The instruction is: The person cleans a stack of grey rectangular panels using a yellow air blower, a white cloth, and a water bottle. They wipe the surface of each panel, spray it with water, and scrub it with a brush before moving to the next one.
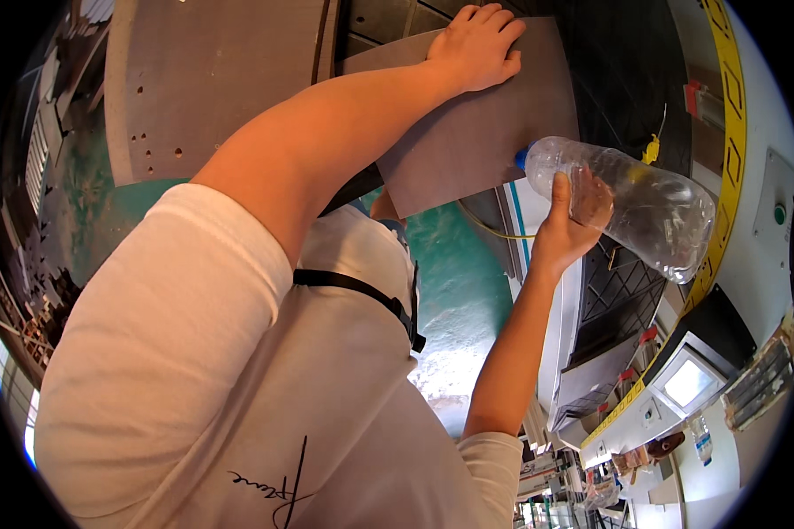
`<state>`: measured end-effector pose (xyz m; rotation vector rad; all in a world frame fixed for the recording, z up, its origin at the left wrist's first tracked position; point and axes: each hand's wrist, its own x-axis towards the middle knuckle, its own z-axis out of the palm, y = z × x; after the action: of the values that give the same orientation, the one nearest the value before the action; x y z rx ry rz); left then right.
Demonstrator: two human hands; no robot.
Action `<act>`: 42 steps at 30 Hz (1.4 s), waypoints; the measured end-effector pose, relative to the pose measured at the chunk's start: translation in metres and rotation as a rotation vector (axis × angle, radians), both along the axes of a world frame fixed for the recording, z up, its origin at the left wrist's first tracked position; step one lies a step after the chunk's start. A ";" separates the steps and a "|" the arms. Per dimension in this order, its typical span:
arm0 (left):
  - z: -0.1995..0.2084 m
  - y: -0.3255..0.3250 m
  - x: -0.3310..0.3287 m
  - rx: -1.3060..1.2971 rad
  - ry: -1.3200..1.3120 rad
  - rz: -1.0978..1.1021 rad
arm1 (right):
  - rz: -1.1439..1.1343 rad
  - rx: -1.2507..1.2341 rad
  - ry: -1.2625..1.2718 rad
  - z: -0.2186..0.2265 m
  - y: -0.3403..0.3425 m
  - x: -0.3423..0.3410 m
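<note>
At the far left, a large brown board point(229, 62) pierced with a few small holes lies beside the person, above a green floor point(459, 264). To its right, the left hand point(476, 51) rests palm down near the far edge of a smaller brown panel point(468, 132), fingers slightly bent and spread rather than clenched; whether their tips hook over that edge I cannot tell.

Further right, the right hand point(575, 219) grasps a clear plastic bottle point(622, 194) around its body, the thumb along the near side. The bottle is tilted well over, its blue cap point(521, 159) pointing left over the panel's right part — touching or just above it, the view does not settle. How much liquid is inside (if any) is hard to say through the shiny plastic.

The step in hand looks like bringing the bottle to the panel while the other hand steadies it. As I judge it, the next move calls for a firm left palm, and a measured turn of the right wrist to keep the cap end aimed at the panel's face — no hard squeeze, since thin plastic gives easily.

At the far right, a yellow strip point(730, 167) with black marks edges a pale machine housing point(776, 181) bearing a green button point(780, 213).
</note>
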<state>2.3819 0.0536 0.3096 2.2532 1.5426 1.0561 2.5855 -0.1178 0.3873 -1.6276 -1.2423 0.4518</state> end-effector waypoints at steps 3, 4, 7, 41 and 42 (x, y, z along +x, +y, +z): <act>0.002 0.000 -0.002 0.003 -0.004 -0.021 | -0.126 -0.073 -0.189 0.004 0.040 0.038; 0.002 -0.002 0.000 0.003 -0.002 -0.028 | -0.202 -0.108 -0.153 0.010 0.055 0.045; 0.000 -0.001 -0.002 -0.008 0.013 -0.023 | -0.124 -0.027 0.062 0.008 0.050 0.024; 0.002 -0.003 -0.004 -0.021 -0.023 -0.035 | 0.056 -0.165 0.106 0.027 0.002 -0.040; 0.000 -0.002 -0.004 -0.021 -0.019 -0.024 | 0.068 -0.244 -0.052 0.031 -0.010 -0.044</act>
<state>2.3774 0.0513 0.3096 2.2358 1.5084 1.0461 2.5416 -0.1278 0.4185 -1.8150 -1.3257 0.6275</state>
